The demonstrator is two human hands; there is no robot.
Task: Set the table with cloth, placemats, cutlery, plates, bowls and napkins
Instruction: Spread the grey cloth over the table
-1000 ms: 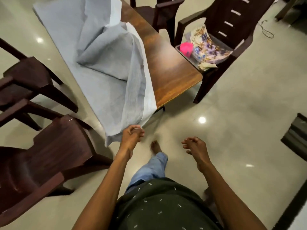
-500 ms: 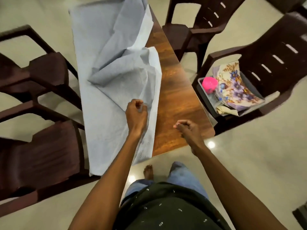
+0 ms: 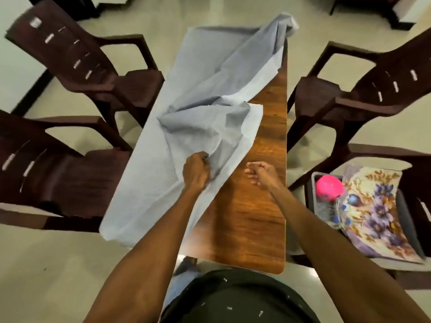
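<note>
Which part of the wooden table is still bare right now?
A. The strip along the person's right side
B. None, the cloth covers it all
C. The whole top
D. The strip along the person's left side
A: the grey cloth, bunched and pinched by the left hand, covers the left part, leaving wood of the table exposed on the right.

Glossy cream tile floor (image 3: 58, 264) — dark brown plastic chairs (image 3: 70, 173) both sides, wood table (image 3: 251, 217) ctr.
</note>
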